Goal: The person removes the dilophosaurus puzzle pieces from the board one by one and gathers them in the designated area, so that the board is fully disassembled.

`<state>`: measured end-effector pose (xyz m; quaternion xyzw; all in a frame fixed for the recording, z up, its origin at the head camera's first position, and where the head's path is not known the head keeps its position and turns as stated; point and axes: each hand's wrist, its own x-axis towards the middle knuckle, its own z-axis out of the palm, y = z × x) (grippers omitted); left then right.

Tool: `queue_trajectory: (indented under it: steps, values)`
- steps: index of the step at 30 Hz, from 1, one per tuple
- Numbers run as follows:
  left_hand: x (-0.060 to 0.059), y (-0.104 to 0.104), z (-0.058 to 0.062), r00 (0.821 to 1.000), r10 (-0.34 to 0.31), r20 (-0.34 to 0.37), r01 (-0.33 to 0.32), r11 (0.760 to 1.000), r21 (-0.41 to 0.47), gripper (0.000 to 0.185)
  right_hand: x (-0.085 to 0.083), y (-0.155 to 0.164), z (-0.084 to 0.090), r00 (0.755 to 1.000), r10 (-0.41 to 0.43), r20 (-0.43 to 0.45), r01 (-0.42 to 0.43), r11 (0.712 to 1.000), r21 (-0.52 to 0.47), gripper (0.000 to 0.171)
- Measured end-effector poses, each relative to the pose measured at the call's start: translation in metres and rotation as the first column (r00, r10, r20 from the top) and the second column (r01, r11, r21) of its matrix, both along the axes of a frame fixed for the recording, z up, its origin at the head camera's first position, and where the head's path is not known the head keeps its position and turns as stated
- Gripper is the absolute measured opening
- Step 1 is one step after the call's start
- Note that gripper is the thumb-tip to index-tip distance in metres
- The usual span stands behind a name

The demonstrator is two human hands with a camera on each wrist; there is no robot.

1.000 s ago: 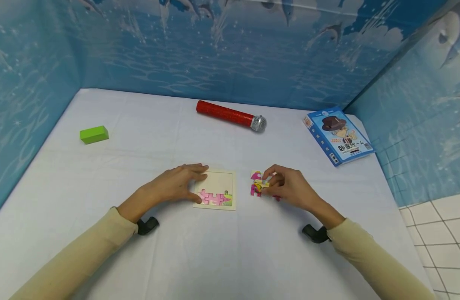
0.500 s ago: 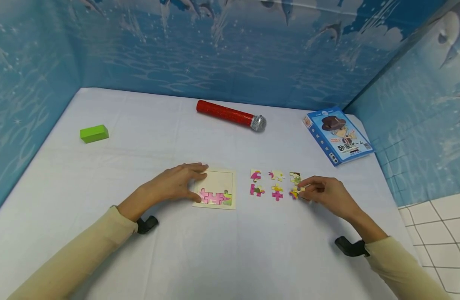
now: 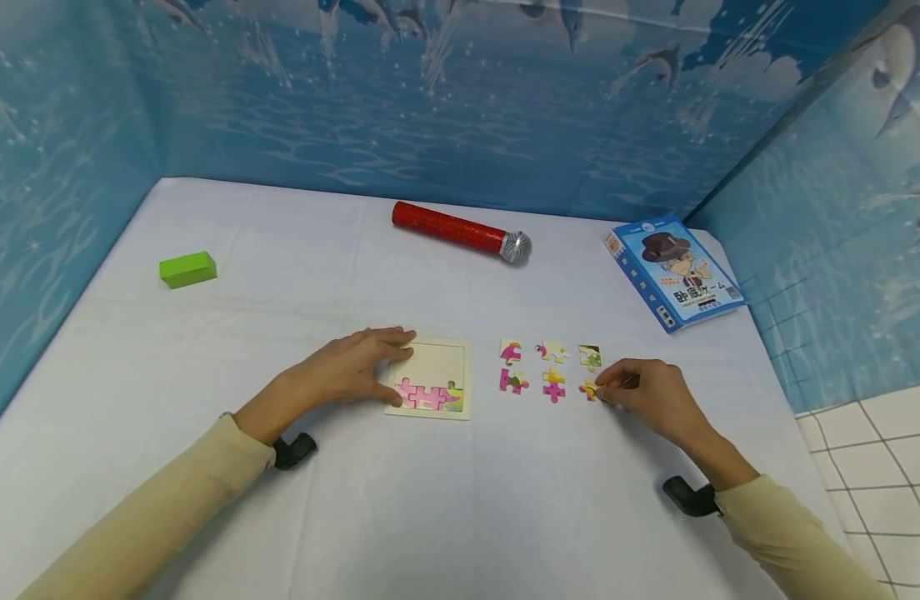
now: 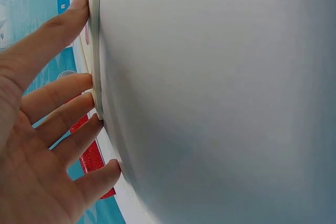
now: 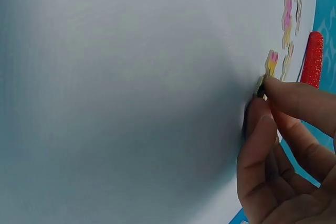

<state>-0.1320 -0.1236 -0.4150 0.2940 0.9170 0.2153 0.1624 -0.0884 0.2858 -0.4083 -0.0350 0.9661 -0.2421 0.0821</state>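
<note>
Six loose puzzle pieces (image 3: 552, 371) lie in two rows of three on the white tablecloth (image 3: 460, 492), just right of the puzzle board (image 3: 432, 377). Board is a pale square frame; its bottom row is filled with pink pieces, the rest bare.

Right hand (image 3: 647, 396): thumb and forefinger curled, pinching the lower-right piece (image 3: 589, 389) of the grid, piece at table level. Left hand (image 3: 347, 367): fingers straight and spread, tips pressed against the board's left edge, thumb at the lower left corner. Hands well apart, board and loose pieces between them.

Around: red microphone (image 3: 460, 231) with silver head lying near the back edge, well behind the board. Green block (image 3: 187, 269) far left. Blue booklet (image 3: 673, 271) with a cartoon figure, back right. Nothing lies between the hands and the pieces.

Left wrist view shows what the head view does not: the board's thin edge (image 4: 94, 51) with fingertips (image 4: 79, 3) flat against it. Right wrist view shows the pinch close up, piece (image 5: 261, 86) nearly hidden between the fingertips (image 5: 273, 85), other pieces lined up beyond.

Room: blue ocean-and-dolphin backdrop (image 3: 460, 92) on three sides; white tiled floor (image 3: 880, 450) at lower right.
</note>
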Motion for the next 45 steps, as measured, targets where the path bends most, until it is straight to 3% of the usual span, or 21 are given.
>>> queue_trajectory:
  steps: [1,4,7,9,11,14,21,27,33,39,45]
  values:
    - [0.0,0.0,0.0,1.0,0.0,-0.001,0.0,1.0,0.0,0.076,0.0,0.0,0.0,1.0,-0.001,-0.002,0.001,1.0,-0.001,0.011]
    - [-0.001,-0.001,0.0,1.0,-0.005,-0.005,0.005,1.0,-0.002,0.076,-0.007,0.009,-0.021,0.994,0.001,-0.108,0.001,1.0,0.016,0.017]
    - [-0.002,-0.002,0.0,1.0,-0.013,-0.008,0.013,1.0,-0.002,0.075,-0.009,-0.003,-0.02,0.991,-0.003,-0.136,0.004,1.0,0.002,0.018]
    - [-0.002,-0.002,-0.001,1.0,-0.022,-0.011,0.022,1.0,-0.002,0.075,-0.008,-0.02,-0.013,0.988,0.01,-0.152,-0.013,1.0,-0.015,0.015]
    - [-0.002,-0.003,-0.001,1.0,-0.029,-0.011,0.029,1.0,0.001,0.075,-0.004,-0.047,0.005,0.99,0.036,-0.14,-0.042,0.998,-0.046,0.009]
    - [-0.001,-0.004,-0.001,0.999,-0.045,-0.012,0.045,0.999,0.005,0.074,-0.005,-0.08,0.009,0.974,0.113,-0.198,-0.127,0.99,-0.057,0.009]
    - [-0.003,-0.007,0.002,0.996,-0.085,0.004,0.085,0.996,0.006,0.072,-0.01,-0.154,0.012,0.938,0.324,-0.126,-0.338,0.935,-0.111,0.014]
    - [-0.008,-0.009,0.007,0.994,-0.111,0.007,0.111,0.993,-0.034,0.063,-0.016,-0.198,0.007,0.904,0.419,-0.082,-0.427,0.893,-0.14,0.02]
    - [-0.015,-0.012,0.011,0.996,-0.084,0.003,0.084,0.996,-0.037,0.042,-0.015,-0.217,0.002,0.887,0.453,-0.092,-0.46,0.884,-0.084,0.024]
    - [-0.019,-0.012,0.011,0.997,-0.078,-0.019,0.078,0.997,0.001,0.041,-0.013,-0.223,0.002,0.881,0.458,-0.117,-0.469,0.878,-0.095,0.02]
    - [-0.021,-0.012,0.01,0.998,-0.069,0.007,0.069,0.998,0.012,0.042,-0.016,-0.223,0.002,0.888,0.448,-0.099,-0.459,0.875,-0.154,0.022]
